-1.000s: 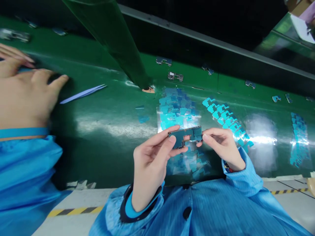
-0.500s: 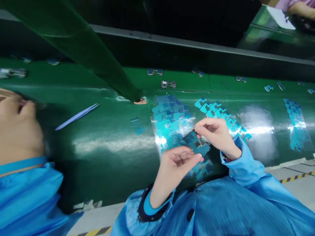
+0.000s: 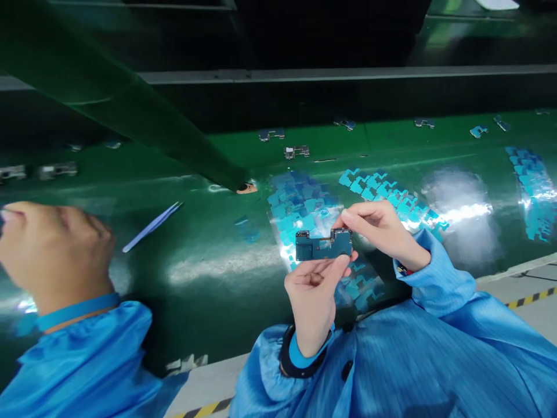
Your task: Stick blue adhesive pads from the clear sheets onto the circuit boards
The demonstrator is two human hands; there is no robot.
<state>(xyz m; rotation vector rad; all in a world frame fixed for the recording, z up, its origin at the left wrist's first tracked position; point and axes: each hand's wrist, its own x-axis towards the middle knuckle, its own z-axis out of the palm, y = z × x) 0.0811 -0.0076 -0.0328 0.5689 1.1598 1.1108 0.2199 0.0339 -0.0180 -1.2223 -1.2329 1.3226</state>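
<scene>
A small blue circuit board (image 3: 322, 247) is held up level in front of me, its notched edge facing away. My left hand (image 3: 315, 287) pinches it from below between thumb and fingers, near its right end. The fingers of my right hand (image 3: 383, 229) are closed at the board's upper right corner. Beneath the board, many overlapping blue film pieces (image 3: 287, 200) lie on a clear sheet. A slanting row of lighter blue pieces (image 3: 374, 187) lies beyond my right hand.
A co-worker's hand (image 3: 61, 255) reaches in at the left, beside blue tweezers (image 3: 152, 226). A green post (image 3: 174, 125) slants down to the green table (image 3: 209, 319). Several circuit boards (image 3: 296, 152) line the far strip. More blue pieces (image 3: 533, 191) lie at the right.
The board has turned from tilted to level and now shows a plain blue face, with my left hand more upright under it. The co-worker's hand appears further into view. The camera view has rotated slightly.
</scene>
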